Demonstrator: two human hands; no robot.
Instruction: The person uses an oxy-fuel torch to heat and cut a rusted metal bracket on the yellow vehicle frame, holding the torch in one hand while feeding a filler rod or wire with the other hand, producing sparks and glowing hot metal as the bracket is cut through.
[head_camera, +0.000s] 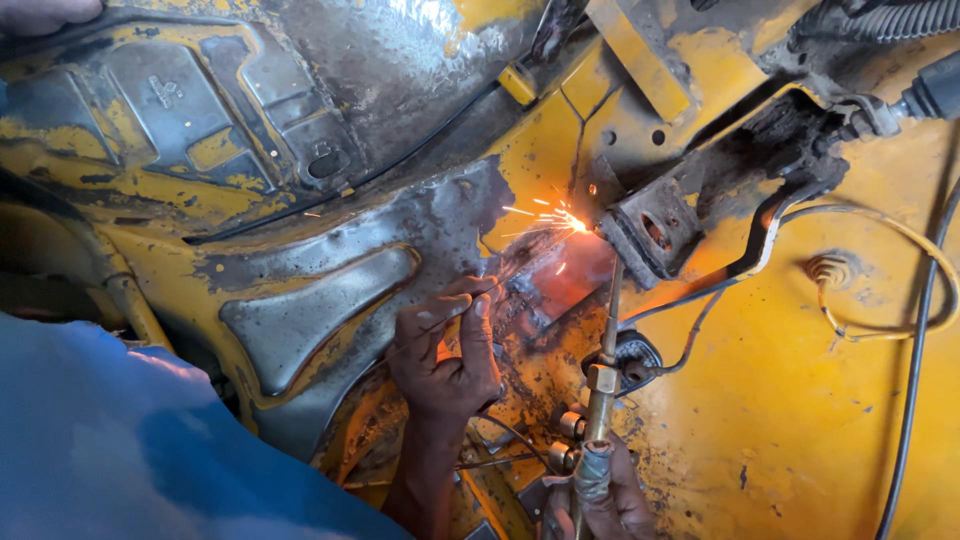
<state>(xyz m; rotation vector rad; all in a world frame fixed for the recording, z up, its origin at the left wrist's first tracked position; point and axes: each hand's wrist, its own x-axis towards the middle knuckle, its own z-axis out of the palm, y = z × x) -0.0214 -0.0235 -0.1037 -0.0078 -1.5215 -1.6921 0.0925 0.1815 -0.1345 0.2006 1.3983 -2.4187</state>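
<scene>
blue sleeve (130, 440) nearest me; my right hand (610, 500) grips a brass gas torch (603, 375) aimed at sparking metal patch (555, 270), left hand (445, 350) pinching thin filler rod (470, 300) to feed it.

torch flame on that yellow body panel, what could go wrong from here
1. The bare left hand holds a thin filler rod close to the sparks and glowing patch; a burn seems likely.
2. Wires and a black hose run beside the heated spot and could scorch.
</scene>
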